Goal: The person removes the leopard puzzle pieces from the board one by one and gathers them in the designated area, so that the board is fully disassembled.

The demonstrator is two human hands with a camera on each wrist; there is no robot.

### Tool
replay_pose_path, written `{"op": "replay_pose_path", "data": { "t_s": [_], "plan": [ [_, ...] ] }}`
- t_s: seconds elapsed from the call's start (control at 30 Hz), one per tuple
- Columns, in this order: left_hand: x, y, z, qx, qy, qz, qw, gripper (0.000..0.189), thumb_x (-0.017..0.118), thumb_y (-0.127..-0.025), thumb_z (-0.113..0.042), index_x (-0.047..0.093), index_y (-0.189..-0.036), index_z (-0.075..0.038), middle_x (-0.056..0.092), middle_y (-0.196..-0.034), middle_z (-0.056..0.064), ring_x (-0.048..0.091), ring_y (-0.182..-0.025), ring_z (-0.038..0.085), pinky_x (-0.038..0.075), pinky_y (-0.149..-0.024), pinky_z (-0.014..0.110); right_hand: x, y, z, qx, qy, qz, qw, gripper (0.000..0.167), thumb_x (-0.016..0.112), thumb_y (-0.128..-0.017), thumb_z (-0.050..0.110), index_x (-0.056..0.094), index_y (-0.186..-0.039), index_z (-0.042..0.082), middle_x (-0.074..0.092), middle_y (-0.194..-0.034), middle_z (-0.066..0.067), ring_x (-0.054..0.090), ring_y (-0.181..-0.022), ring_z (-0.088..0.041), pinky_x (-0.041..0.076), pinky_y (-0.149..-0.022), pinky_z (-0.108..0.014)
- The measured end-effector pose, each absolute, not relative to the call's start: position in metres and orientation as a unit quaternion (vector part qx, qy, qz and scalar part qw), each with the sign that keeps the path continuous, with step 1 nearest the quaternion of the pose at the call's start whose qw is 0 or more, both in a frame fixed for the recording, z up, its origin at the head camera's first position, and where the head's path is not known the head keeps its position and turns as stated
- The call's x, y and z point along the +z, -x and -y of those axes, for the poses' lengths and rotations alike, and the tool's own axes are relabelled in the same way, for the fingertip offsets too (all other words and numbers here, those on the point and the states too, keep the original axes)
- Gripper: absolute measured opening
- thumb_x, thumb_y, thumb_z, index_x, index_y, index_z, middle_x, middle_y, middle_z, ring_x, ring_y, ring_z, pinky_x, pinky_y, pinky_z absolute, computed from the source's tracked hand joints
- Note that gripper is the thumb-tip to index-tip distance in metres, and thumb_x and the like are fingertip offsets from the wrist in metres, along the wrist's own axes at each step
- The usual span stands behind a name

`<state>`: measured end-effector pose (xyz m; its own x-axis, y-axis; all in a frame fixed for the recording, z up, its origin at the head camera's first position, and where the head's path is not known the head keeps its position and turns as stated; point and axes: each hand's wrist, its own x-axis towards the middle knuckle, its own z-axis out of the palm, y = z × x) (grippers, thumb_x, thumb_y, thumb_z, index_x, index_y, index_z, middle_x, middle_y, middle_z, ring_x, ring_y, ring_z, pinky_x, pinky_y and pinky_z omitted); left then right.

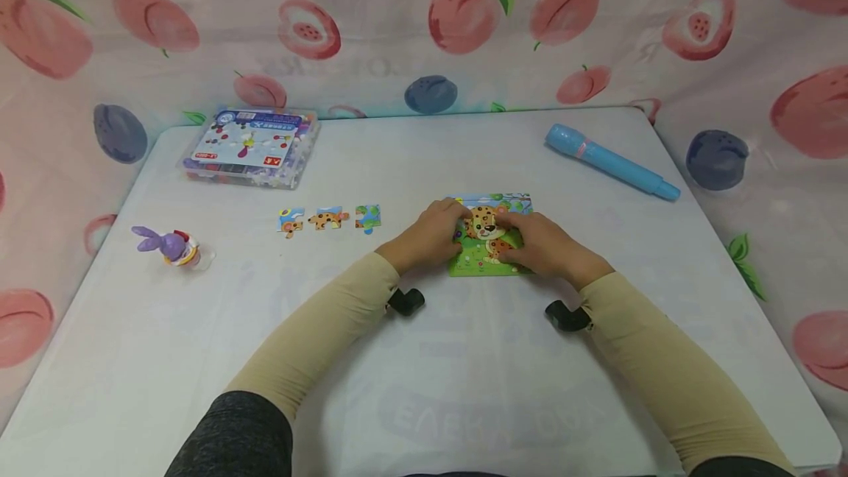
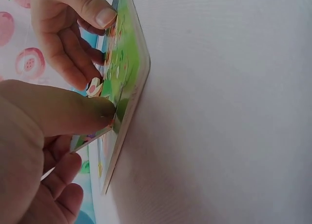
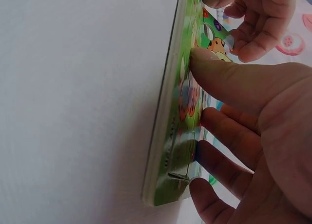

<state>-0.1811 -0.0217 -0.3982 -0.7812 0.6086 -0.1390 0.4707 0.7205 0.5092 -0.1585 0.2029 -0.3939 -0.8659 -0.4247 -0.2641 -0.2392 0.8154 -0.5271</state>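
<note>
A green-and-blue jigsaw puzzle board (image 1: 466, 266) with a spotted leopard cub lies flat on the white table. At its left side my left hand (image 1: 432, 235) pinches a puzzle piece (image 3: 214, 30), tilted up from the board, between thumb and fingers. The piece's edge shows in the left wrist view; much of it is hidden by the hand. My right hand (image 1: 551, 244) rests over the board's right side, thumb on the picture and fingers spread along it. To the left lie three loose pieces: one piece (image 1: 291, 225), a spotted piece (image 1: 327, 220) and a blue-green piece (image 1: 367, 216).
A clear plastic box (image 1: 248, 146) with a printed label stands at the back left. A purple rabbit-eared figure (image 1: 174, 247) lies at the left. The blue capped tube (image 1: 612, 162) lies at the back right. A peach-print cloth (image 1: 371, 13) hangs behind the table.
</note>
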Motion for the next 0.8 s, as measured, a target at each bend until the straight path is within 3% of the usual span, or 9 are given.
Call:
{"op": "replay_pose_path", "data": {
  "t_s": [0.53,0.8],
  "plan": [
    [-0.3997,0.1791,0.0206,0.233,-0.311,-0.914,0.117,0.045,0.065,-0.092,0.000,0.053,-0.135,0.002,0.053,-0.134,0.015,0.045,-0.128,0.032,0.033,-0.111,0.038,-0.3965,0.1590,-0.2040,-0.249,0.182,-0.933,0.185,0.070,0.074,-0.092,0.018,0.040,-0.151,-0.001,0.051,-0.143,-0.022,0.040,-0.135,-0.042,0.031,-0.111,-0.055],
    [-0.3998,0.1813,0.0269,0.236,-0.306,-0.916,0.109,0.045,0.069,-0.091,-0.006,0.056,-0.134,0.001,0.056,-0.134,0.014,0.046,-0.128,0.030,0.034,-0.111,0.038,-0.3963,0.1584,-0.2040,-0.251,0.180,-0.933,0.187,0.071,0.074,-0.092,0.018,0.040,-0.151,-0.001,0.050,-0.144,-0.023,0.041,-0.134,-0.042,0.031,-0.110,-0.055]
  ]
}}
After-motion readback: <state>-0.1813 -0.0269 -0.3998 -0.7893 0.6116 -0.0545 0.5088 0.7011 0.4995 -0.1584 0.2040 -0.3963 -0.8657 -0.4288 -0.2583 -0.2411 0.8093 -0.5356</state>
